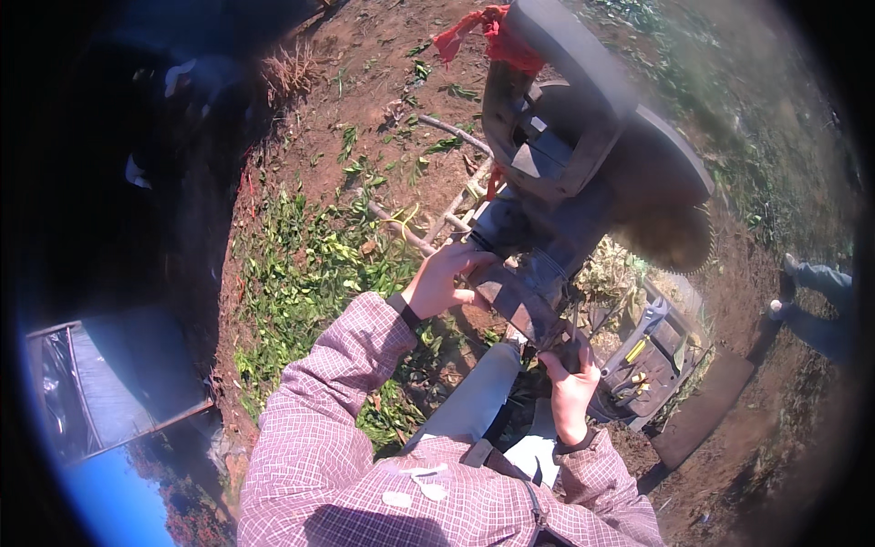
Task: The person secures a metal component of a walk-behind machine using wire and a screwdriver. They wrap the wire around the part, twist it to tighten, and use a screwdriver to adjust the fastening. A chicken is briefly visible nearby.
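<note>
A grey cut-off saw (pixel 565 182) with a large round toothed blade (pixel 670 196) stands in front of me. My left hand (pixel 447 281) curves around the near left side of its grey housing (pixel 515 305), thumb below and fingers above. At the near end of that housing, my right hand (pixel 572 378) has its fingers closed around a small dark part, mostly hidden by the fingers. A red cloth (pixel 497 41) is tied near the saw's far handle.
Right of the saw is a tray (pixel 670 387) holding an adjustable wrench (pixel 638 330) and a yellow-handled tool (pixel 636 351). Sticks (pixel 456 132) and cut leaves (pixel 310 264) litter the soil on the left. Another person's leg (pixel 820 278) shows at far right.
</note>
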A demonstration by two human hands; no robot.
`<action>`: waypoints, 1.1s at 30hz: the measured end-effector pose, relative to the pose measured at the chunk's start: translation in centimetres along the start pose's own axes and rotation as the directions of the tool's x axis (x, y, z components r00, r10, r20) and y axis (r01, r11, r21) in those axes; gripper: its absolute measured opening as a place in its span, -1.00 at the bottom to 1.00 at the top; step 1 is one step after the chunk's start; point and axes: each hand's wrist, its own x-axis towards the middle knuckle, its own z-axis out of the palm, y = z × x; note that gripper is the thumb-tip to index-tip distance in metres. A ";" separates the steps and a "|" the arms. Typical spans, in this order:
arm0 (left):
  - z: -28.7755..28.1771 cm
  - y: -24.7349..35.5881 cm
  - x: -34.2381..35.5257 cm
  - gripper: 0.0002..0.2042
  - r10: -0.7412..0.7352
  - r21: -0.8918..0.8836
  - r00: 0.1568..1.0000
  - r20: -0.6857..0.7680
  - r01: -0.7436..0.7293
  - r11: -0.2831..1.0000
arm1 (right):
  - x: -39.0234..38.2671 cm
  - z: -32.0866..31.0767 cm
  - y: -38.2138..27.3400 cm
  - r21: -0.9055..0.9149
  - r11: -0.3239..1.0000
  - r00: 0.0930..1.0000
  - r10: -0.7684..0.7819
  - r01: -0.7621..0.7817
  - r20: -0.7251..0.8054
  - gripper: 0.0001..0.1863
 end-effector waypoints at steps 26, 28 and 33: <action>-2.6 0.3 1.6 -0.19 -0.074 -0.011 0.971 0.226 0.079 0.997 | 0.1 -1.3 -0.4 -0.310 0.923 0.966 -0.255 0.230 -0.041 -0.56; -2.7 1.2 1.8 -0.15 0.022 -0.009 0.975 0.219 -0.020 1.000 | -0.3 -2.8 0.2 -0.230 0.969 0.978 -0.130 0.090 -0.165 -0.73; -1.0 2.0 2.6 -0.17 0.032 0.150 0.974 0.223 -0.067 0.986 | -2.2 -5.9 -1.2 -0.118 0.982 0.965 0.117 -0.147 -0.234 -0.77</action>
